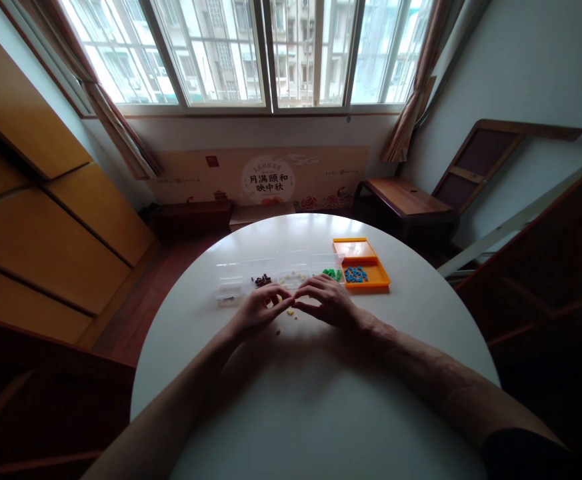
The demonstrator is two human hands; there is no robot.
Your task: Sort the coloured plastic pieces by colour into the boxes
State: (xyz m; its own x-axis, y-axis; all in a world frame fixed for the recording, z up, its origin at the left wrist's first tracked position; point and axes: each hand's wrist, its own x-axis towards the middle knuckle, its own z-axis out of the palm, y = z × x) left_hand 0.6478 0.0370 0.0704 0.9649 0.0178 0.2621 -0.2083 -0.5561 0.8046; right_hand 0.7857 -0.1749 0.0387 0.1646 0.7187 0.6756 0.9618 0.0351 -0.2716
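My left hand (pixel 262 309) and my right hand (pixel 328 301) meet fingertip to fingertip above the table's middle. Both are closed in a pinch; whatever is between the fingers is too small to make out. Several small yellow pieces (pixel 291 313) lie loose on the table just below the fingertips. Behind my hands stands a clear divided plastic box (pixel 228 288). Dark brown pieces (pixel 261 281) fill part of one compartment, and bright green pieces (pixel 331 274) lie near its right end. Pale yellow pieces between them are partly hidden by my fingers.
An orange box (pixel 381 275) holding small blue pieces (pixel 355 274) sits right of the clear box. All this rests on a round white table (pixel 291 413). A wooden chair (pixel 403 197) stands beyond it at right, wooden cabinets (pixel 61 247) at left, and a window at the back.
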